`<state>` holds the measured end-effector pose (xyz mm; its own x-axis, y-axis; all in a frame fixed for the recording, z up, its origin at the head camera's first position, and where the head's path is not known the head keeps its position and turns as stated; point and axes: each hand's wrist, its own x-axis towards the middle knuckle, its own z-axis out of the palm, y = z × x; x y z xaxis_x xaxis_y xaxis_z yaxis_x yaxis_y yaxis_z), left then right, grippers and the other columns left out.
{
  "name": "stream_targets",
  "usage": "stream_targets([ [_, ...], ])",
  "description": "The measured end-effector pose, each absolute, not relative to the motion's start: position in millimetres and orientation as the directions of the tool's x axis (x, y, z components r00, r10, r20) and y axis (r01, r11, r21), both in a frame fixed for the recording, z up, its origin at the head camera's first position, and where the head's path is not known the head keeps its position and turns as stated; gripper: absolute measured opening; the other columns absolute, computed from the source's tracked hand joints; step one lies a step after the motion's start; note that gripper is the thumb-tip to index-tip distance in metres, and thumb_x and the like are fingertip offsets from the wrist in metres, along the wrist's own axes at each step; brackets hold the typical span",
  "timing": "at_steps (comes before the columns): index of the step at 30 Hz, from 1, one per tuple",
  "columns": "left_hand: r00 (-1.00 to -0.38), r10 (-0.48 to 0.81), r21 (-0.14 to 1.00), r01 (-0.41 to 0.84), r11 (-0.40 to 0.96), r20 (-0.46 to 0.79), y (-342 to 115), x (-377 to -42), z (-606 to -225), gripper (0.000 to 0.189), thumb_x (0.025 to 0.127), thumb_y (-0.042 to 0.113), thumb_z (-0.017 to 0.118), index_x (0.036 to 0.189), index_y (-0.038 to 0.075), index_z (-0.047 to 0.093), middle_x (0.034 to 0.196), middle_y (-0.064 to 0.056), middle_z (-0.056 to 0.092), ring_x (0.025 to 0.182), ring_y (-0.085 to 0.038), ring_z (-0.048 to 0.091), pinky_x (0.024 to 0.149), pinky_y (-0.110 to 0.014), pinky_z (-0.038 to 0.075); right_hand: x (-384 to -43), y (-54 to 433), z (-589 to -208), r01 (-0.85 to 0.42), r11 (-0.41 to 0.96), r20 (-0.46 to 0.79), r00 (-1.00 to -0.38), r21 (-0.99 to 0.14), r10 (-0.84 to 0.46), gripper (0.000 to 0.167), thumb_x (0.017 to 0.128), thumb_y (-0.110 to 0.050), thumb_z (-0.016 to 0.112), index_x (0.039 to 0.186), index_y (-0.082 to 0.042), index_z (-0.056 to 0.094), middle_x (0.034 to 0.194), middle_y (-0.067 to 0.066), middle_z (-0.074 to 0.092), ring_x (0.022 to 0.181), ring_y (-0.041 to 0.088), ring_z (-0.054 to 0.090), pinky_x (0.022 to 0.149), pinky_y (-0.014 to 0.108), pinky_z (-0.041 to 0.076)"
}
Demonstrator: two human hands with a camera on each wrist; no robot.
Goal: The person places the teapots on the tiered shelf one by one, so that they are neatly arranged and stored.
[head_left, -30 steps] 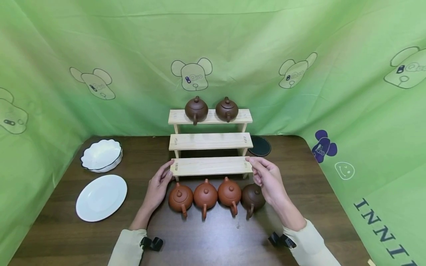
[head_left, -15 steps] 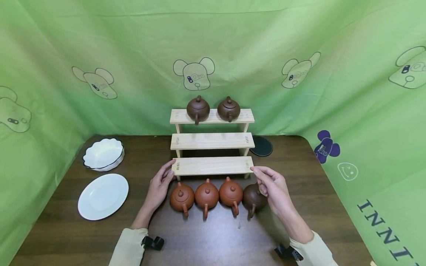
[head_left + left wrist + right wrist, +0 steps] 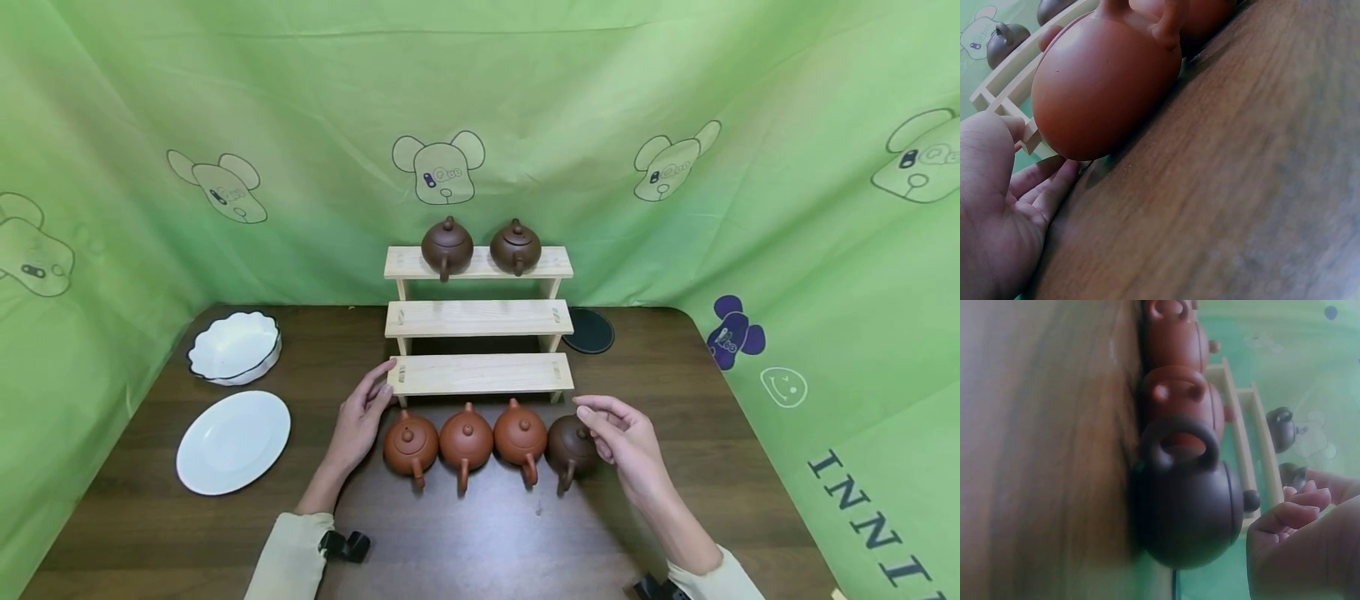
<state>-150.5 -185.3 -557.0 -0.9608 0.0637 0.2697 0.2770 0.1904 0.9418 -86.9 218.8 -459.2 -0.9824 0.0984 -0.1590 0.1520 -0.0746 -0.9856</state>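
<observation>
A three-step wooden display shelf [image 3: 480, 373] stands in the middle of the table. My left hand [image 3: 358, 421] touches the left end of its lowest step, fingers fairly straight; in the left wrist view, a reddish clay teapot [image 3: 1107, 87] partly hides the fingertips. My right hand [image 3: 628, 442] hovers apart from the shelf, fingers loosely bent and holding nothing, beside the dark brown teapot [image 3: 570, 446]. Left of that teapot, in a row before the shelf, sit three reddish teapots [image 3: 466, 442]. On the top step are two dark teapots, a left one [image 3: 447, 244] and a right one [image 3: 516, 247].
At the left of the table [image 3: 495, 550] lie a white scalloped bowl [image 3: 234, 348] and a white oval plate [image 3: 233, 442]. A black round mat [image 3: 589, 331] lies by the shelf's back right leg. Green printed cloth [image 3: 315, 250] hangs behind and at the sides.
My right hand has let go of the lowest step's right end and drawn back toward the front right. My left hand stays at the shelf's left end.
</observation>
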Motion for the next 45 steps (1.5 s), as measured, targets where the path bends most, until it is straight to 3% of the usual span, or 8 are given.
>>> stream_targets([
  [3, -0.953, 0.065, 0.937, 0.302, 0.177, 0.295, -184, -148, -554, 0.046, 0.118, 0.024, 0.057, 0.162, 0.013, 0.058, 0.156, -0.021, 0.063, 0.124, -0.012, 0.072, 0.1, -0.017, 0.058, -82, 223, -463, 0.141, -0.043, -0.144, -0.986, -0.989, 0.085, 0.016, 0.103, -0.004, 0.078, 0.118, 0.001, 0.079, 0.074, -0.002, 0.066, 0.055, 0.005, 0.039, 0.051, 0.021, 0.029],
  [9, -0.953, 0.063, 0.936, 0.304, 0.176, 0.298, -187, -151, -564, 0.044, 0.118, 0.024, 0.058, 0.162, 0.017, 0.06, 0.154, -0.015, 0.067, 0.123, -0.009, 0.073, 0.099, -0.018, 0.059, -74, 232, -470, 0.111, 0.033, -0.109, -0.991, -0.993, 0.071, 0.028, 0.099, -0.002, 0.081, 0.125, 0.006, 0.076, 0.07, -0.005, 0.058, 0.052, 0.003, 0.033, 0.048, 0.028, 0.022],
  [17, -0.943, 0.068, 0.926, 0.334, 0.176, 0.327, -189, -157, -576, 0.044, 0.118, 0.021, 0.059, 0.162, 0.017, 0.059, 0.149, -0.017, 0.07, 0.121, -0.009, 0.073, 0.098, -0.018, 0.06, -73, 241, -477, 0.113, 0.223, -0.081, -0.985, -0.968, 0.15, 0.044, 0.092, -0.009, 0.092, 0.133, 0.0, 0.076, 0.079, -0.006, 0.048, 0.066, 0.005, 0.038, 0.06, 0.024, 0.036],
  [23, -0.953, 0.07, 0.936, 0.302, 0.18, 0.294, -190, -160, -580, 0.044, 0.118, 0.026, 0.059, 0.162, 0.024, 0.06, 0.144, -0.011, 0.074, 0.116, -0.007, 0.074, 0.098, -0.017, 0.059, -74, 245, -480, 0.151, 0.344, -0.104, -0.983, -0.927, 0.153, 0.058, 0.089, -0.015, 0.096, 0.141, -0.008, 0.073, 0.096, 0.004, 0.05, 0.067, 0.006, 0.04, 0.06, 0.024, 0.037],
  [30, -0.942, 0.061, 0.927, 0.334, 0.168, 0.329, -185, -152, -566, 0.044, 0.118, 0.019, 0.058, 0.161, 0.014, 0.06, 0.144, -0.021, 0.072, 0.115, -0.012, 0.074, 0.097, -0.015, 0.058, -76, 245, -480, 0.2, 0.465, -0.159, -0.979, -0.863, 0.125, 0.07, 0.085, -0.023, 0.099, 0.148, -0.015, 0.069, 0.127, 0.015, 0.049, 0.08, 0.011, 0.049, 0.068, 0.026, 0.043],
  [36, -0.969, 0.063, 0.947, 0.247, 0.204, 0.239, -188, -154, -565, 0.044, 0.119, 0.025, 0.057, 0.163, 0.022, 0.059, 0.143, -0.015, 0.074, 0.116, -0.017, 0.076, 0.099, -0.017, 0.058, -76, 245, -482, 0.163, 0.499, -0.154, -0.986, -0.851, 0.06, 0.073, 0.083, -0.02, 0.1, 0.149, -0.015, 0.067, 0.142, 0.021, 0.051, 0.069, 0.01, 0.05, 0.063, 0.025, 0.044],
  [39, -0.954, 0.07, 0.938, 0.3, 0.176, 0.292, -192, -158, -575, 0.043, 0.118, 0.027, 0.058, 0.161, 0.024, 0.061, 0.142, -0.012, 0.075, 0.112, -0.009, 0.075, 0.097, -0.016, 0.058, -75, 245, -484, 0.109, 0.519, -0.11, -0.994, -0.848, 0.03, 0.071, 0.084, -0.019, 0.099, 0.147, -0.016, 0.067, 0.14, 0.021, 0.055, 0.068, 0.01, 0.053, 0.06, 0.025, 0.046],
  [45, -0.946, 0.053, 0.932, 0.323, 0.166, 0.319, -184, -150, -557, 0.043, 0.118, 0.024, 0.059, 0.16, 0.017, 0.061, 0.144, -0.02, 0.072, 0.11, -0.008, 0.074, 0.097, -0.012, 0.057, -75, 245, -487, 0.065, 0.517, -0.078, -0.997, -0.853, -0.002, 0.064, 0.088, -0.018, 0.097, 0.145, -0.017, 0.07, 0.138, 0.018, 0.062, 0.064, 0.009, 0.058, 0.054, 0.025, 0.048],
])
